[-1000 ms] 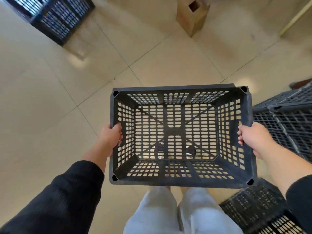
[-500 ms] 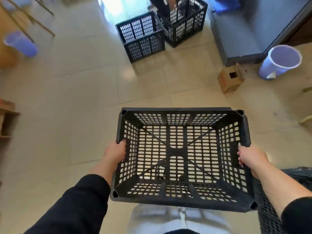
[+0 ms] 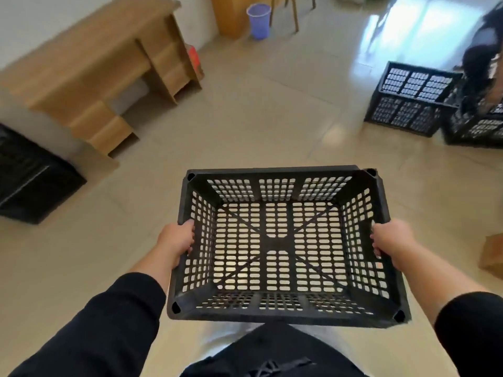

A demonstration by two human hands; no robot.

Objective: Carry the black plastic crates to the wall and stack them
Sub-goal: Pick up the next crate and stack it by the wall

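Carrying step in hand: empty black crate (image 3: 283, 246) held level at waist height over the tiled floor (image 3: 245, 126), left hand (image 3: 178, 240) and right hand (image 3: 389, 240) each clamped closed on a short-side rim. Dark stack (image 3: 30, 178) sits left beside the desk (image 3: 89, 69) (probably the wall stack); next move calls for walking there and aligning corners before lowering.

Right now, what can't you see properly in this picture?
Head view only:
- Fingertips of the left hand and right hand: curled behind the walls of the carried black slotted plastic crate.
- Dark box-shaped thing at left: cut by the frame edge, blurred.
- Black crates on the floor at right: motion blur; a blurred dark figure covers some.
- Brown cardboard box: cut by the right edge.
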